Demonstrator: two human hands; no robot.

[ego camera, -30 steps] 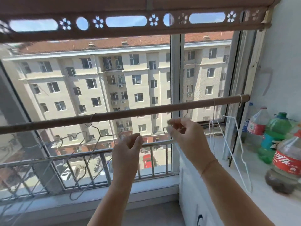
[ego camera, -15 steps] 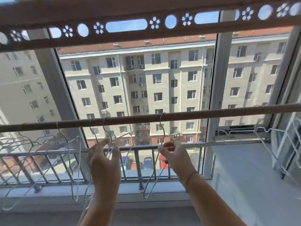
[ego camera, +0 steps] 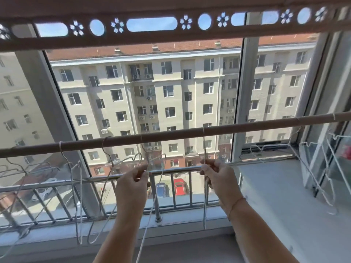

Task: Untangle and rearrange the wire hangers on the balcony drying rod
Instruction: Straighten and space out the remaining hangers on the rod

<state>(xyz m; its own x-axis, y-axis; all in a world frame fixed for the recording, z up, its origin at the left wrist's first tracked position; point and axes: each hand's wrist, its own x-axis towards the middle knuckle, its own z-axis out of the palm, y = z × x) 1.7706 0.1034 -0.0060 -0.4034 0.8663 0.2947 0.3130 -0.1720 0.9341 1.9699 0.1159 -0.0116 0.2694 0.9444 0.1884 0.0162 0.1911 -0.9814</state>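
A brown drying rod runs across the window at chest height. Several thin white wire hangers hang from it. My right hand pinches the neck of one hanger whose hook sits over the rod at centre right. My left hand pinches the neck of another hanger hooked a little to the left. Two more hangers dangle further left, and a tangled bunch hangs at the far left. More white hangers hang at the rod's right end.
Behind the rod is the window glass with a metal railing outside and a white sill to the right. A perforated brown valance spans the top. A window frame post stands right of centre.
The view swung left and back a little. My right hand hooked a hanger onto the rod and holds its neck; my left hand took hold of another hanger's neck.
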